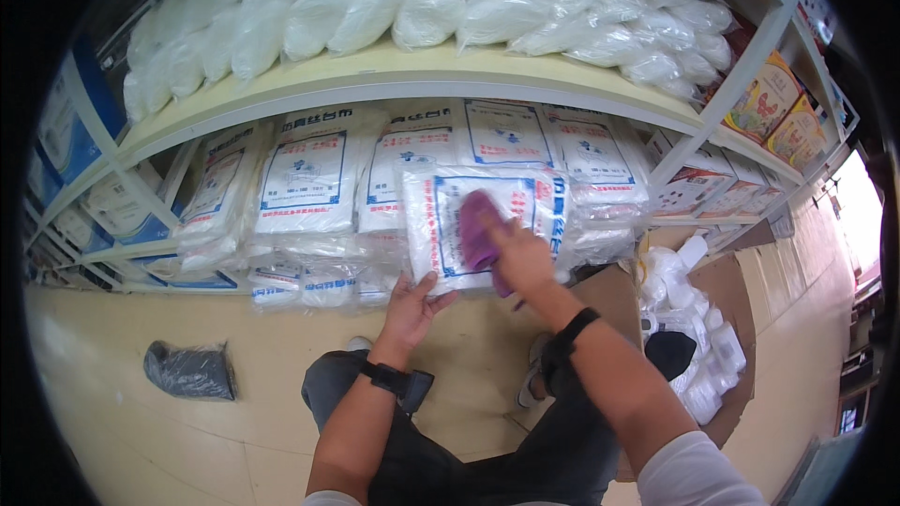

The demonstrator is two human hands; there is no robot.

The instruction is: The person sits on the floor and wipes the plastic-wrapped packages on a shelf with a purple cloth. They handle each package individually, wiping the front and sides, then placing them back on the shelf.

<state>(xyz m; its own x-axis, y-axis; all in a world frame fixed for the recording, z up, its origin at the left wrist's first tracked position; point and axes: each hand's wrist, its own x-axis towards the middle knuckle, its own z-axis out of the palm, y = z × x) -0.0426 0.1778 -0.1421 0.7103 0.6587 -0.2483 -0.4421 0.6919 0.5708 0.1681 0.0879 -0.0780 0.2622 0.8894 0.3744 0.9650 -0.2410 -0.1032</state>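
A flat white plastic-wrapped pack (427,215) with a blue printed frame and red print is held tilted before the lower shelf, its print turned sideways. My left hand (410,314) grips its near lower edge, thumb on the front; some fingers are hidden. In my right hand (522,260) is a bunched purple cloth (476,230), pressed against the face of the pack and slightly blurred by motion. Similar packs (305,173) stand in a row just behind, on the lower shelf.
Clear bags of white goods (422,14) fill the upper shelf (412,72). An open cardboard box (741,384) of white plastic items stands by my right knee. A dark plastic-wrapped bundle (190,371) lies on the floor at left. Colourful boxes (764,98) sit on shelves at right.
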